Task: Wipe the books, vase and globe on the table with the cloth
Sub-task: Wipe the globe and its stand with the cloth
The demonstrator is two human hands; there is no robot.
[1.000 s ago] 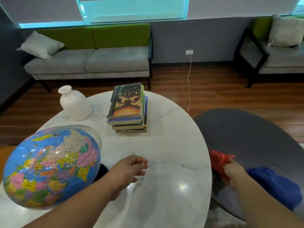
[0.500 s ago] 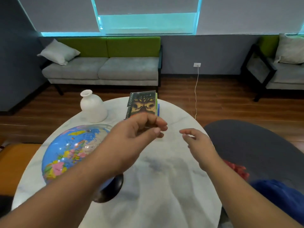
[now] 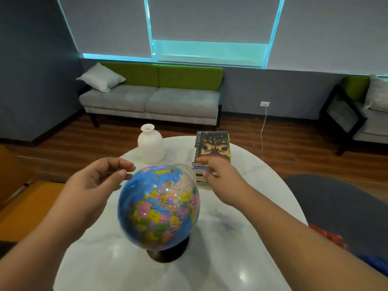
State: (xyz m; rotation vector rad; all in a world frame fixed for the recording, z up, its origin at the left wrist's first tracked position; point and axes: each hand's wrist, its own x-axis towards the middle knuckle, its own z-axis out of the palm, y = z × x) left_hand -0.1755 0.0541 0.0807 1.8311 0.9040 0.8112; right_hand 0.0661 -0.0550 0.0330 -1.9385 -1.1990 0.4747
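A blue globe (image 3: 159, 206) on a dark base stands in the middle of the white marble table (image 3: 241, 238). Behind it sit a white vase (image 3: 151, 147) and a stack of books (image 3: 212, 152). My left hand (image 3: 98, 181) hovers left of the globe, fingers loosely curled, holding nothing. My right hand (image 3: 220, 175) reaches toward the near edge of the books, fingers relaxed and empty. A red cloth (image 3: 327, 238) lies on the dark low table at the right, partly hidden by my right forearm.
A dark grey round table (image 3: 340, 202) adjoins the marble one on the right, with a blue cloth (image 3: 375, 263) at its near edge. A grey-green sofa (image 3: 151, 99) stands beyond, an armchair (image 3: 357, 114) at far right. An orange seat (image 3: 31, 206) is at left.
The view has swung left and up, bringing the globe to centre. Both hands have spread apart, the left beside the globe, the right toward the books. The red cloth stays on the dark table.
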